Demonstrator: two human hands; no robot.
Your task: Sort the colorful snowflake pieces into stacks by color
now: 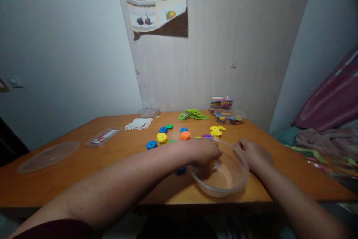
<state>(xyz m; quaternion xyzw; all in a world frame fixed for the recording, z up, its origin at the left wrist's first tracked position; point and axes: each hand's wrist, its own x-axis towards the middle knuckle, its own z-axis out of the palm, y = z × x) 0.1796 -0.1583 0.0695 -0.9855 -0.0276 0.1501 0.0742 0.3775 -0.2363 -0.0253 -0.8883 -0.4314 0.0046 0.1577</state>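
A clear plastic bowl (236,185) sits near the front edge of the wooden table (84,172). My left hand (203,152) reaches over the bowl's left rim, fingers curled down into it; what they hold is hidden. My right hand (253,153) rests closed against the bowl's right rim. Just beyond lie small flower-shaped plastic discs: blue (151,144), yellow (162,138), orange (185,135), green (169,126) and a yellow pile (216,131). One blue disc (180,171) peeks out under my left wrist.
Green linked discs (192,115) and a white linked piece (139,123) lie further back. Clear boxes of coloured discs (228,114) stand at the back right. A clear round lid (49,156) and a flat clear case (103,137) lie left. Bedding (327,134) is on the right.
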